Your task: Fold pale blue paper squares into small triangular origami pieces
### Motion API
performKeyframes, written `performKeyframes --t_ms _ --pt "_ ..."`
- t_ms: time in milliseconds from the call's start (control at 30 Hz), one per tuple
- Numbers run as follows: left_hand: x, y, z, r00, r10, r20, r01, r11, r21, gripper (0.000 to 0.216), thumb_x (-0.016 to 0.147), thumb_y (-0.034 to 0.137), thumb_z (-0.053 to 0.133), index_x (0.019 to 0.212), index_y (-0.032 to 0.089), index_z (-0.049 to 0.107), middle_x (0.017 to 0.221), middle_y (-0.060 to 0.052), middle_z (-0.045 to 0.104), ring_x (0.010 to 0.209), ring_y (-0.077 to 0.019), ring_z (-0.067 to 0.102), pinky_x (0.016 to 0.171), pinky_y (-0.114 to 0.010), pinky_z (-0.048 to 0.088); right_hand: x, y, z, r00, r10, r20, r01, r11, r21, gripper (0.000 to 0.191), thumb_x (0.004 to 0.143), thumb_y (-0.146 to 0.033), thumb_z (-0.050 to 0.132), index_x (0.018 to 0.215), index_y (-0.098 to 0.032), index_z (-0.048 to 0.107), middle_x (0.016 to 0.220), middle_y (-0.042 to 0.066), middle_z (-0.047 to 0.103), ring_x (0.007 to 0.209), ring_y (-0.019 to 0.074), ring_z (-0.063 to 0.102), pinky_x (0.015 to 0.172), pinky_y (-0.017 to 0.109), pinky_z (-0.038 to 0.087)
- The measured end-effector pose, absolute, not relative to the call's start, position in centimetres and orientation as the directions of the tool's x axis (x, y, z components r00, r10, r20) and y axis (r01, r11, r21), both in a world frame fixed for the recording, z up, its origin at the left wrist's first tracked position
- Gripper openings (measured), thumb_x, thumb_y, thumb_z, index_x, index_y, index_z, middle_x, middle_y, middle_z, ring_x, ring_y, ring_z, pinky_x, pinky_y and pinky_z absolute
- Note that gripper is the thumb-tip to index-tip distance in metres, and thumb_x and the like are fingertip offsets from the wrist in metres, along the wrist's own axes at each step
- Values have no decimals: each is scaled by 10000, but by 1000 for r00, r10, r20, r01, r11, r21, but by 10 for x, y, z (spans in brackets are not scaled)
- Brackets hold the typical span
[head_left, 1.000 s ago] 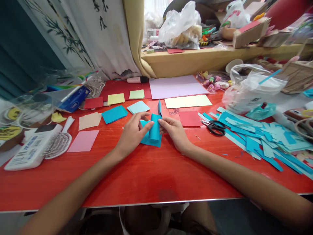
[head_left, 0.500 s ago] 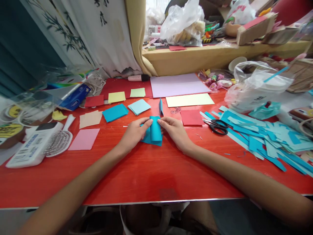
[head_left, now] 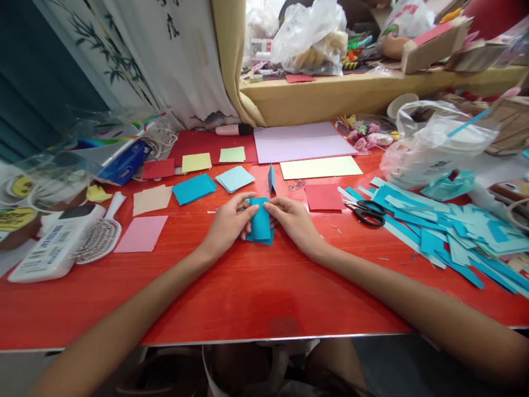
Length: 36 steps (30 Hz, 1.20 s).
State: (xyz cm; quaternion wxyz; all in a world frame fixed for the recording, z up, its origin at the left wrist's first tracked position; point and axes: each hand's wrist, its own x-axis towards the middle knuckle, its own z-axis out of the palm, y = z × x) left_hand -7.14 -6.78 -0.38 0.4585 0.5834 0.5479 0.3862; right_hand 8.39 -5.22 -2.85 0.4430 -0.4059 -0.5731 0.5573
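A blue sheet of paper [head_left: 260,223], bent over on itself, is held between both hands above the red table. My left hand [head_left: 232,223] pinches its left edge with thumb and fingers. My right hand [head_left: 294,225] pinches its right edge near the top. Under the held paper, more blue paper [head_left: 268,241] shows, mostly covered. Just behind my hands stands a small folded blue paper [head_left: 271,179]. To the left lie a stack of blue squares [head_left: 193,189] and a stack of pale blue squares [head_left: 235,179]. A red square [head_left: 323,197] is right of my right hand.
Black-handled scissors [head_left: 369,213] lie beside a heap of blue paper strips [head_left: 458,231]. A hairbrush [head_left: 99,238] and a white bottle-like container [head_left: 53,242] are at the left. A lilac sheet [head_left: 303,142] lies at the back, and a plastic bag with a cup [head_left: 438,146] stands at the right.
The held blue paper has gone from a rounded roll to a flatter, narrower fold. My left fingers have curled further around its left side. Both hands stay in about the same place.
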Motion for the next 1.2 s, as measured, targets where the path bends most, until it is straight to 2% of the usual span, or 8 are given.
performKeyframes --t_ms 367,600,1200 --pt "-69 -69 -3 121 992 -28 292 -8 956 367 826 351 552 1141 164 541 731 18 549 474 -58 488 384 -166 429 83 -54 -26 -286 956 65 -29 59 -998 220 846 -360 551 802 -151 603 685 -6 585 600 87 537 571 222 461" --pt "-70 -69 -3 117 993 -26 296 -10 955 353 818 363 562 1114 173 547 678 26 526 485 -77 490 392 -177 439 84 -53 -27 -294 953 76 -2 79 -997 217 855 -352 533 808 -151 600 683 -3 579 601 95 536 571 232 459" --pt "-71 -70 -5 138 990 -2 290 -38 956 319 821 361 560 1081 176 544 693 24 545 482 -81 501 416 -189 447 83 -54 -25 -289 954 80 3 84 -996 245 851 -389 538 758 -164 570 652 -14 562 588 97 528 562 232 451"
